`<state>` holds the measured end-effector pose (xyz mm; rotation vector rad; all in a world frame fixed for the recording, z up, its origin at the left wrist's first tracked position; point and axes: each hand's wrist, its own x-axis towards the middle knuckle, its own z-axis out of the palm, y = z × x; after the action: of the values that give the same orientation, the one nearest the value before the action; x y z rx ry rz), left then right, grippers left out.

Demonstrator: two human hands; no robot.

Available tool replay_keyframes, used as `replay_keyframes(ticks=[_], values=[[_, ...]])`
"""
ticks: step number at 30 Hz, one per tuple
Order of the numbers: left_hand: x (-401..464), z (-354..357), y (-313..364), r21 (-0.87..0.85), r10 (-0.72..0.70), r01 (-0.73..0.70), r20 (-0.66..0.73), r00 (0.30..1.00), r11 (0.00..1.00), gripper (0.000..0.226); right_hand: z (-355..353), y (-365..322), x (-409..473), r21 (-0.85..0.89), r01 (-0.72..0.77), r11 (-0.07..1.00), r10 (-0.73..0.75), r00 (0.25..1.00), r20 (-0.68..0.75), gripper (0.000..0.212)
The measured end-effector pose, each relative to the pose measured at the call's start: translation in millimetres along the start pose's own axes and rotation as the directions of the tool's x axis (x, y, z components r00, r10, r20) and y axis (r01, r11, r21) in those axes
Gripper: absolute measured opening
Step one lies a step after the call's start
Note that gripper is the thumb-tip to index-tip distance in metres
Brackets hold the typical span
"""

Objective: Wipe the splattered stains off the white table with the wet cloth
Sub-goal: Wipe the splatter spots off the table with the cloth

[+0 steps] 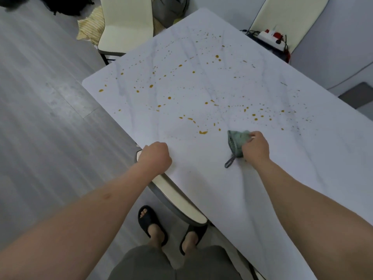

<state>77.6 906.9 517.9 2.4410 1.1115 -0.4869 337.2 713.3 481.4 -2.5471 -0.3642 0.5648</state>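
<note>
The white marbled table [212, 178] runs from near right to far left. Orange-brown splattered stains [203, 132] dot its middle and far half, from small specks to larger drops. My right hand [256, 147] presses a bunched green wet cloth [236, 141] flat on the table, just nearer than the closest stains; a grey loop of the cloth hangs toward me. My left hand [155, 157] is a closed fist that rests on the table's near left edge, holding nothing.
A cream chair [126, 25] stands at the table's far end, another [290, 19] at the far right with a power strip [271, 37] on it. A third chair [175, 201] is tucked under the near edge. My sandalled feet [153, 225] stand on grey floor.
</note>
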Motion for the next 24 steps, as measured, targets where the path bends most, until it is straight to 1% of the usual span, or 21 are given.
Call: replay_keyframes(ticks=[1,2,4,5,6,8,9,11,13,15,16,17,18,19,20,22,24], values=[[1,0,3,0.015,-0.001,0.001,-0.004,1.000,1.000,0.016,-5,-4,-1,0.062,-0.024,0.998,0.027,0.999,-0.048,0.045],[1,1,6,0.026,-0.002,0.002,-0.003,1.000,1.000,0.016,-8,-8,-5,0.070,0.011,0.998,-0.005,0.996,-0.090,0.042],[4,5,11,0.035,0.004,-0.005,0.005,1.000,0.999,0.018,-10,-14,-21,0.032,0.180,0.983,-0.175,0.977,-0.118,0.042],[5,8,13,0.032,0.006,-0.007,0.013,1.000,0.999,0.019,-5,-15,-31,0.018,0.257,0.966,-0.254,0.964,-0.081,0.045],[5,10,15,0.027,0.006,-0.006,0.023,1.000,1.000,0.019,3,-16,-42,0.012,0.296,0.955,-0.296,0.955,-0.013,0.051],[5,14,18,0.031,0.006,-0.007,0.040,0.999,1.000,0.020,27,-15,-64,0.025,0.302,0.953,-0.302,0.940,0.159,0.060],[5,16,18,0.038,0.005,-0.007,0.049,0.999,0.999,0.020,41,-16,-74,0.056,0.300,0.952,-0.305,0.925,0.228,0.060],[3,19,18,0.044,0.002,-0.005,0.061,0.998,0.999,0.020,67,-20,-90,0.120,0.304,0.945,-0.327,0.890,0.319,0.054],[3,22,17,0.044,0.004,-0.007,0.065,0.998,0.999,0.018,87,-35,-107,0.144,0.351,0.925,-0.378,0.833,0.404,0.044],[3,22,17,0.059,0.010,-0.014,0.083,0.997,0.998,0.013,105,-46,-121,0.137,0.481,0.866,-0.485,0.741,0.465,0.026],[3,22,18,0.071,0.015,-0.022,0.101,0.995,0.997,0.009,112,-48,-127,0.103,0.560,0.822,-0.533,0.693,0.485,0.025],[3,23,19,0.077,0.019,-0.029,0.119,0.993,0.997,0.006,119,-48,-131,0.033,0.639,0.768,-0.565,0.654,0.502,0.029],[4,24,20,0.077,0.024,-0.034,0.130,0.991,0.996,0.004,123,-44,-131,-0.046,0.695,0.717,-0.583,0.635,0.507,0.035],[5,26,21,0.073,0.027,-0.037,0.135,0.990,0.997,0.002,123,-39,-129,-0.104,0.714,0.693,-0.586,0.640,0.497,0.038],[6,29,23,0.068,0.030,-0.039,0.132,0.991,0.997,0.003,121,-31,-122,-0.131,0.711,0.691,-0.586,0.657,0.475,0.041],[6,32,27,0.054,0.017,-0.024,0.124,0.992,0.998,0.010,108,-14,-104,-0.141,0.661,0.737,-0.558,0.712,0.427,0.046],[5,35,32,0.044,-0.004,-0.002,0.135,0.991,0.999,0.016,88,8,-80,-0.163,0.583,0.796,-0.501,0.786,0.361,0.047]])
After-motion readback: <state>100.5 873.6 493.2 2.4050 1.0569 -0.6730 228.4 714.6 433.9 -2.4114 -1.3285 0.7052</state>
